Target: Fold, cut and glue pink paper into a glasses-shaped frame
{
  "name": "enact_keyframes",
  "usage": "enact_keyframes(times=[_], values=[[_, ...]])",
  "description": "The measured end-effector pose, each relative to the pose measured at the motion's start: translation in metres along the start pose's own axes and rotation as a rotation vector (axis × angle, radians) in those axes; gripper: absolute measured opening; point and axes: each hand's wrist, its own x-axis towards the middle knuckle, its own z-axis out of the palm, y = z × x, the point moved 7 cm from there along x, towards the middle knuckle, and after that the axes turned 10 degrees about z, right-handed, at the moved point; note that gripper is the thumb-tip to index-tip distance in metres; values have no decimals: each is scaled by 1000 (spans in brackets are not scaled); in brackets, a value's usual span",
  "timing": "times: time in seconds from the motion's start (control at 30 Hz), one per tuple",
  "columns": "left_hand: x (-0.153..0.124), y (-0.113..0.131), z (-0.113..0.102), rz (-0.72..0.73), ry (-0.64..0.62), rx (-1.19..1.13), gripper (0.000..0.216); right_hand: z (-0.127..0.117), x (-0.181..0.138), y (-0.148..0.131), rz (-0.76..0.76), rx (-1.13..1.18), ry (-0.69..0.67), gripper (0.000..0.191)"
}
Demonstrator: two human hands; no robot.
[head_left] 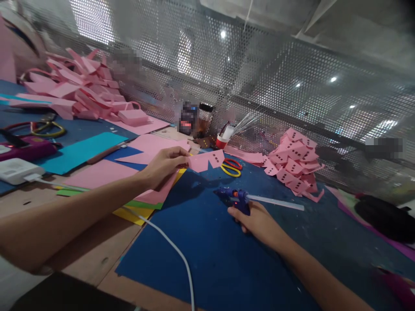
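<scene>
My left hand [165, 166] pinches a pink paper cutout [205, 160] with zigzag edges and small dark squares, holding it above the blue mat [207, 255]. My right hand [256, 222] is wrapped round the handle of a blue glue gun [238, 198] that rests on the mat, its nozzle pointing left and a clear glue stick [275, 202] sticking out to the right. The cutout hangs a little above and left of the gun's nozzle.
A heap of matching pink cutouts [296, 166] lies at the right, more folded pink pieces [84, 88] at the far left. Red-and-yellow scissors [231, 167], coloured paper sheets [81, 151], a white cable [171, 248] and a perforated metal screen [259, 77] surround the mat.
</scene>
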Motion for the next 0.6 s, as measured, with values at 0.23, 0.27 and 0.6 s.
enact_keyframes(times=[0.23,0.27,0.6], values=[[0,1,0,-2,8,29,6,-1,-2,-2,-23,29,18,41],[0,1,0,-9,10,32,7,-1,-3,-1,-17,40,21,41],[-1,-7,5,31,-69,-18,10,-7,-22,2,-45,96,107,42]])
